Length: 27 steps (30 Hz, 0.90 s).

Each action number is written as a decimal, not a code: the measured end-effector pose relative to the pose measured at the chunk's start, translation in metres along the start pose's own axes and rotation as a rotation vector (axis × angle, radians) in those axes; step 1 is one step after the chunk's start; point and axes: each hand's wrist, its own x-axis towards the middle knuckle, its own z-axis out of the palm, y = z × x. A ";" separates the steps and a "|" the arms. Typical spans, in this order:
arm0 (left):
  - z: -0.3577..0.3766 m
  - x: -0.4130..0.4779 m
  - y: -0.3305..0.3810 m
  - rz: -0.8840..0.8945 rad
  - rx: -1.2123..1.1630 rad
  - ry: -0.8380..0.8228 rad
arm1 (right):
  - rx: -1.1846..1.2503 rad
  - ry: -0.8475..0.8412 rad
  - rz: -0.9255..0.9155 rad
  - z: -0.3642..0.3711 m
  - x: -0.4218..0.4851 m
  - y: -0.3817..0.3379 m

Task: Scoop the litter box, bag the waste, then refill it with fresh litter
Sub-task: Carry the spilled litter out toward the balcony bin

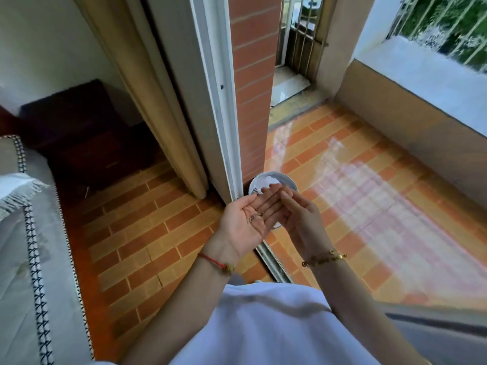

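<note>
Left hand [246,224] and right hand [300,219] both unclenched, palm-up above white bowl [263,180].

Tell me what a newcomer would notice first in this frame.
Two bare hands meet at centre: the left hand lies palm up with a few small dark bits on it, and the right hand touches its fingertips. Just beyond them a white bowl sits on the floor against the brick pillar, at the door track. No litter box shows.
</note>
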 end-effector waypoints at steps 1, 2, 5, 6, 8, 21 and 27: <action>0.005 0.012 0.007 -0.015 0.001 0.002 | -0.003 0.019 -0.003 0.000 0.012 -0.004; 0.008 0.025 0.015 -0.026 0.003 0.013 | -0.004 0.034 -0.005 -0.001 0.026 -0.008; 0.017 0.066 0.038 -0.068 0.029 0.037 | -0.013 0.080 -0.017 -0.006 0.066 -0.018; 0.020 0.078 0.046 -0.081 0.041 0.039 | -0.019 0.095 -0.021 -0.008 0.081 -0.021; 0.026 0.107 0.062 -0.113 0.067 0.023 | -0.028 0.140 -0.031 -0.012 0.110 -0.026; 0.033 0.284 0.122 -0.232 0.234 0.168 | 0.007 0.507 0.026 -0.060 0.271 -0.029; 0.017 0.341 0.118 -0.232 0.287 0.326 | -0.049 0.558 0.132 -0.094 0.315 -0.013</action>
